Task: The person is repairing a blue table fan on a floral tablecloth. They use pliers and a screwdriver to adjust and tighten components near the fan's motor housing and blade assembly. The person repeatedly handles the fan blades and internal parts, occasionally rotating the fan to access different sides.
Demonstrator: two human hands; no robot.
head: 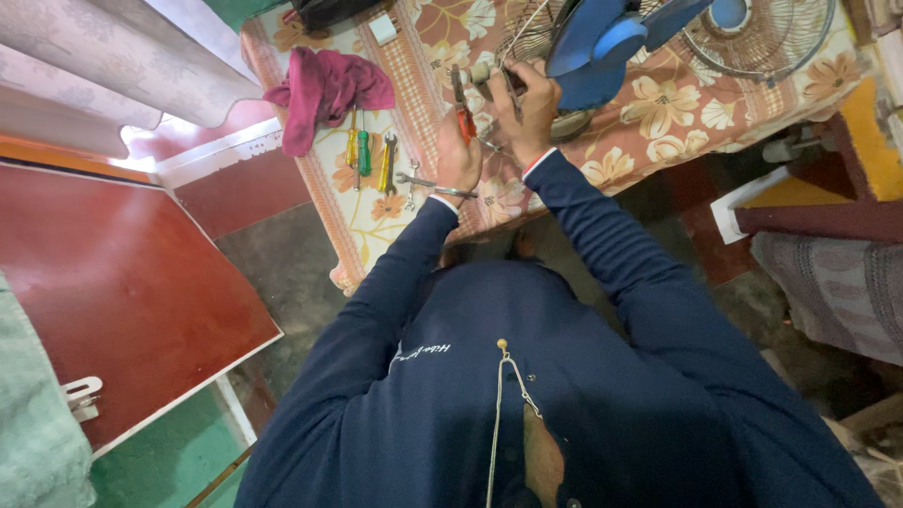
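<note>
Left hand clenched on red-handled pliers; right hand gripped round fan motor shaft, far centre of table. Count: 1 blue fan blade, 2 wire guards, 2 screwdrivers (yellow, green), 2–3 spanners, 1 pink cloth. Surface: floral tablecloth. Room: red board near left, curtain far left
</note>
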